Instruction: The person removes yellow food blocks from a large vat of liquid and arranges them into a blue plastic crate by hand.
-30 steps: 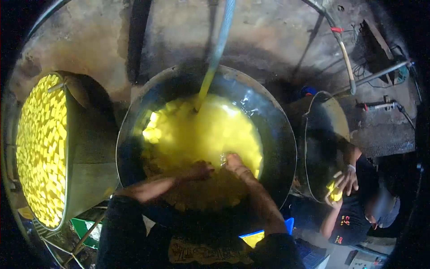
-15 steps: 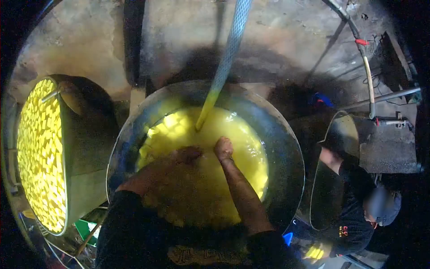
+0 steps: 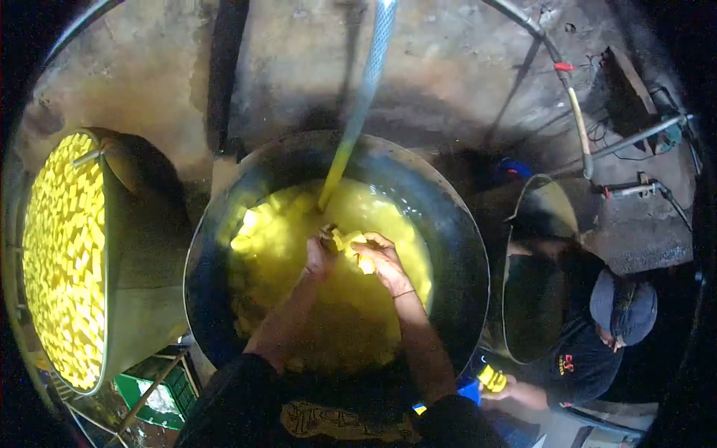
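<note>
My right hand (image 3: 385, 269) is curled around several yellow tofu pieces (image 3: 366, 264), just above the cloudy yellow water (image 3: 328, 313). Close beside it, my left hand (image 3: 317, 258) has its fingers bent against the pieces at the left of the bunch. The wide dark vat (image 3: 457, 291) surrounds both forearms. More tofu blocks (image 3: 254, 224) lie in the water at the vat's left side. A clear braided hose (image 3: 366, 89) hangs from above, its lower end in the water beyond my hands.
On the left stands a large metal drum (image 3: 149, 299) filled with yellow blocks (image 3: 66, 261). A green crate (image 3: 175, 388) sits below it. To the right, a co-worker in a dark shirt (image 3: 590, 366) holds yellow pieces (image 3: 491, 378) beside another metal container (image 3: 534, 299). Pipes (image 3: 575, 127) run along the wall.
Both hands have risen out of the water and come together, now with yellow tofu pieces in them. The co-worker's hand with yellow pieces has moved up and left. The view has shifted slightly.
</note>
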Available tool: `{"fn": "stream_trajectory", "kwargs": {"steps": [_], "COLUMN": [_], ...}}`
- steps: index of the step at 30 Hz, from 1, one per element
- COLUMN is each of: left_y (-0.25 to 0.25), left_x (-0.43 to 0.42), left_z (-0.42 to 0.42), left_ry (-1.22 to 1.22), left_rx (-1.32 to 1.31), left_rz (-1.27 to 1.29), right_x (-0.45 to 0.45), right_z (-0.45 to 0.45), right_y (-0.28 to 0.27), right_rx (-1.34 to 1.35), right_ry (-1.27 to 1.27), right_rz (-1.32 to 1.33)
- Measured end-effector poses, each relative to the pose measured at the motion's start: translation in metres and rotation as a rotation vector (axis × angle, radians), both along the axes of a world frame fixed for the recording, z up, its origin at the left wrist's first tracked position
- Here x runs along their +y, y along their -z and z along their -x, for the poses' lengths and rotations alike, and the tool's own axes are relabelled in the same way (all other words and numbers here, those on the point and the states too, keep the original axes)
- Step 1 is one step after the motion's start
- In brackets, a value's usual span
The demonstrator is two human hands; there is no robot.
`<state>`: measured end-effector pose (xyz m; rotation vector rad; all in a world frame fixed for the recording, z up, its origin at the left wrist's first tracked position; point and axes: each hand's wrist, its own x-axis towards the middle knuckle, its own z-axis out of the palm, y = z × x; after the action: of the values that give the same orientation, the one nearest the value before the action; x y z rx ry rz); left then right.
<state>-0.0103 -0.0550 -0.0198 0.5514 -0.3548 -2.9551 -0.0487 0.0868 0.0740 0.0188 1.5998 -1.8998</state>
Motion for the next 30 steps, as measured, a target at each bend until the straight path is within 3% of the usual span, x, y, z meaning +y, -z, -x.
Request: {"fn": "stream_trajectory", "kwargs": {"steps": [2,3,5,8,10,11,12,13,14,16,17,18,20,21,24,26,28,30], "left_y": [0.079,0.034,0.02,-0.028,-0.02,-0.029,-0.029,-0.027,-0.026,-0.021,-0.018,-0.015,-0.011,-0.009,-0.01,-0.016,-0.023,-0.031], "left_x": [0.025,0.036,0.041,0.053,0.066,0.073,0.072,0.071,0.07,0.065,0.055,0.047,0.034,0.032,0.022,0.016,0.014,0.015], "left_z": [0.015,0.006,0.004,-0.007,-0.006,-0.008,-0.004,0.0,0.003,-0.002,-0.011,-0.01,-0.002,-0.002,0.006,0.007,0.007,0.009], "left_ry": [-0.112,-0.114,-0.011,-0.141,-0.123,-0.138,-0.091,-0.064,-0.055,-0.21,-0.179,-0.182,-0.159,-0.164,-0.255,-0.235,-0.199,-0.134], "left_rx": [0.094,0.027,-0.097,-0.055,-0.057,-0.166,-0.215,-0.28,-0.36,-0.107,0.074,0.07,-0.004,-0.007,0.184,0.194,0.206,0.251], "left_rz": [-0.033,0.257,0.053,0.027,0.056,0.261,0.057,-0.166,-0.381,-0.457,-0.512,-0.512,-0.305,-0.305,-0.162,-0.139,-0.122,-0.225], "right_x": [-0.003,-0.004,-0.007,-0.004,-0.009,-0.017,-0.023,-0.02,-0.008,0.012,0.015,0.016,0.026,0.032,0.067,0.096,0.101,0.072], "right_z": [-0.008,-0.01,-0.019,-0.021,-0.023,-0.026,-0.031,-0.026,-0.019,-0.009,-0.015,-0.022,-0.045,-0.062,-0.094,-0.08,-0.067,-0.056], "right_y": [0.005,0.014,0.018,0.001,-0.021,-0.036,-0.043,-0.016,0.007,0.026,0.039,0.049,0.035,0.059,0.167,0.236,0.227,0.101], "right_rx": [0.027,0.188,0.404,0.483,0.487,0.532,0.567,0.797,0.787,1.022,0.643,0.313,0.732,0.778,0.895,1.028,0.978,0.244], "right_ry": [0.021,-0.006,0.036,0.042,0.0,-0.007,-0.017,-0.092,-0.094,-0.505,-0.305,-0.022,-0.542,-0.701,-0.853,-0.802,-0.845,-0.569], "right_rz": [-0.003,-0.084,-0.342,-0.355,-0.241,-0.486,-0.733,-0.903,-0.904,-0.678,-0.488,-0.26,-1.056,-1.237,-1.344,-1.182,-1.223,-0.717]}}
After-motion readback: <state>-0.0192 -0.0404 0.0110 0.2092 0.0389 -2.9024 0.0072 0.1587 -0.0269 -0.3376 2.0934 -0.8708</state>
